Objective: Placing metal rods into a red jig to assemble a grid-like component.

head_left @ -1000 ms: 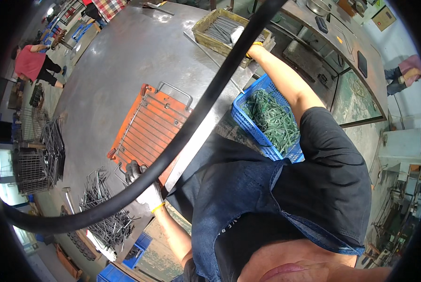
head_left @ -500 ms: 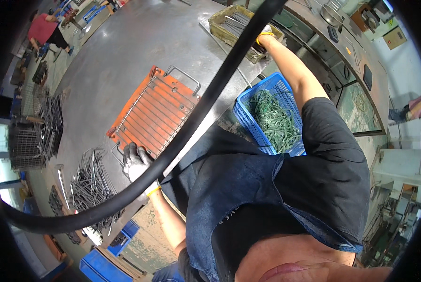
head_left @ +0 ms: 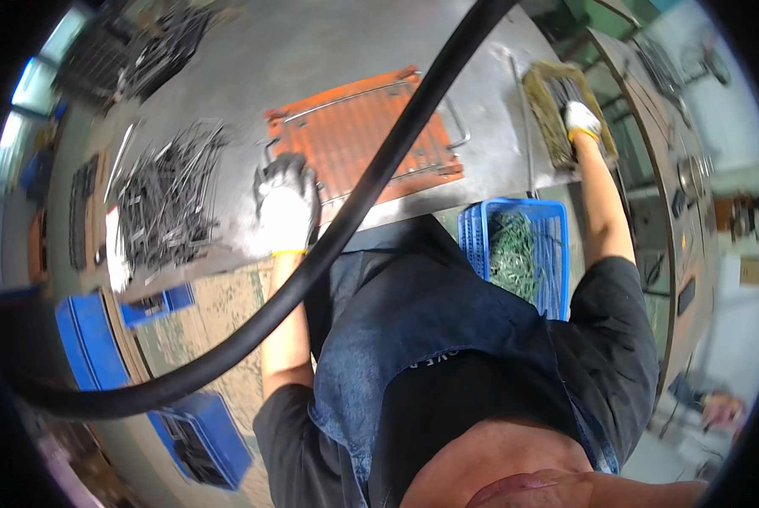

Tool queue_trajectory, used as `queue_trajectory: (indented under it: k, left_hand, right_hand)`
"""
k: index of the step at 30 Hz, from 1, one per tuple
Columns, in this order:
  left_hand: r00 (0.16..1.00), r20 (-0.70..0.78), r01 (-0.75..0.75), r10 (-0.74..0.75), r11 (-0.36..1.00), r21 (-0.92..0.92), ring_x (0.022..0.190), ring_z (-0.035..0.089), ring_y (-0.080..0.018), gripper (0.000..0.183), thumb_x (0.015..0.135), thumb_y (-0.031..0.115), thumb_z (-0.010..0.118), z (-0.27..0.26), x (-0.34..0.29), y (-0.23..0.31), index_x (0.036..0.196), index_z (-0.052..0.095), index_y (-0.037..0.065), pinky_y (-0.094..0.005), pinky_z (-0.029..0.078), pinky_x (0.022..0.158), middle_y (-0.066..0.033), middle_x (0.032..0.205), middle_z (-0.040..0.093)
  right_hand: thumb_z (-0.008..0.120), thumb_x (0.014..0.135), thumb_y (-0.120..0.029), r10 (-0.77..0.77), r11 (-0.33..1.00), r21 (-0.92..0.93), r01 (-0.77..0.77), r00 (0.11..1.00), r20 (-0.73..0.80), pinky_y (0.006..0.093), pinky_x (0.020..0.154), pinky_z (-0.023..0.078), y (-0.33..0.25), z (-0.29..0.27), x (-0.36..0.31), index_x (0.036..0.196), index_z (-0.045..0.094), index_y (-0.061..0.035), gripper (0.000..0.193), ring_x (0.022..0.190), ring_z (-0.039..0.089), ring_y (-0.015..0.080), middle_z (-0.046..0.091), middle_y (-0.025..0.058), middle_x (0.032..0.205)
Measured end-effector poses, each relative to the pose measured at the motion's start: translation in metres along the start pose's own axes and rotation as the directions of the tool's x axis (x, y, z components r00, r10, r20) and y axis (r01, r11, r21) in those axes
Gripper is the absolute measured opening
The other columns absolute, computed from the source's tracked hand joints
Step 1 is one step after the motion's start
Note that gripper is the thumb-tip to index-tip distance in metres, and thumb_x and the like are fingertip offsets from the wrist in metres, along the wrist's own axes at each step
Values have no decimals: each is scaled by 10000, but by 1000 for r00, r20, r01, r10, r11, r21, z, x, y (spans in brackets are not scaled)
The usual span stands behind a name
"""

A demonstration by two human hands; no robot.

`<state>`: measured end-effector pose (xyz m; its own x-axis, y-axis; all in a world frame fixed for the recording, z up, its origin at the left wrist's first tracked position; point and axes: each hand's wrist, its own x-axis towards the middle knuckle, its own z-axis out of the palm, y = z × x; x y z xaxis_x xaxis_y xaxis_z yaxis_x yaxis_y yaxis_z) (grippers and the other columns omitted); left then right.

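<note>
My left hand point(head_left: 286, 199), in a white glove with dark fingers, rests at the near left corner of an orange board point(head_left: 345, 157). Its fingers look spread, lying by the end loop of a wire rack point(head_left: 333, 106) set on that board. Out to the right, my gloved right hand point(head_left: 581, 123) reaches into a worn yellowish tray point(head_left: 540, 110) of thin metal rods point(head_left: 563, 87). Its fingertips are blurred and partly hidden among the rods. A thick black tube point(head_left: 396, 140) crosses the view and covers part of the board and rack.
A heap of bent wire pieces point(head_left: 172, 195) lies on the metal table point(head_left: 227, 76) at the left. A blue basket point(head_left: 563, 254) of green strips point(head_left: 512, 254) stands below the table's front edge. Blue bins point(head_left: 91, 339) are at lower left, and a side bench point(head_left: 650, 144) runs along the right.
My view has turned, so the board, trays and basket appear rotated clockwise. The left hand stays at the board's corner and the right hand stays at the tray of rods.
</note>
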<state>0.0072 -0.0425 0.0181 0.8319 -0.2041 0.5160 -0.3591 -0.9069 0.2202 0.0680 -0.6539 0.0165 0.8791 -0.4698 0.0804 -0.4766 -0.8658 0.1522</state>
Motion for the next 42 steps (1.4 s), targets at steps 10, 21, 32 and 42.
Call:
queue_trajectory:
  k: [10, 21, 32, 42]
  left_hand:
    - [998, -64, 16, -13, 999, 49, 1141, 509, -254, 260, 901, 269, 568, -18, -19, 8, 1114, 640, 137, -501, 209, 1129, -72, 1141, 601]
    - [917, 128, -291, 378, 853, -432, 1118, 490, -294, 479, 706, 221, 713, -2, -7, 88, 1138, 552, 93, -461, 331, 1028, -108, 1138, 541]
    - [890, 171, -402, 423, 904, -143, 1160, 436, -349, 497, 780, 246, 657, 19, 8, 104, 1214, 514, 50, -475, 297, 1044, -157, 1211, 493]
    - [882, 245, -378, 402, 915, -141, 1199, 431, -347, 476, 815, 232, 625, 26, 10, 107, 1246, 517, 60, -498, 280, 1078, -163, 1246, 502]
  right_hand:
    - [423, 905, -213, -137, 980, -137, 144, 989, 59, 499, 755, 529, -1, 6, 2, 954, 697, -50, 323, 935, 663, 392, 671, 207, 1024]
    - [432, 890, -270, -43, 998, -35, 47, 994, 98, 474, 824, 508, 34, 4, 33, 992, 689, -30, 366, 1017, 635, 376, 650, 218, 1062]
    - [609, 856, -151, -31, 208, 955, -212, 974, 223, 288, 406, 390, 29, -34, -37, 752, 587, -9, 178, 425, 497, 130, 565, 55, 590]
    - [567, 895, -125, -143, 124, 987, -104, 982, 121, 184, 522, 434, 24, -50, -54, 1171, 564, 23, 313, 669, 543, 44, 638, 18, 901]
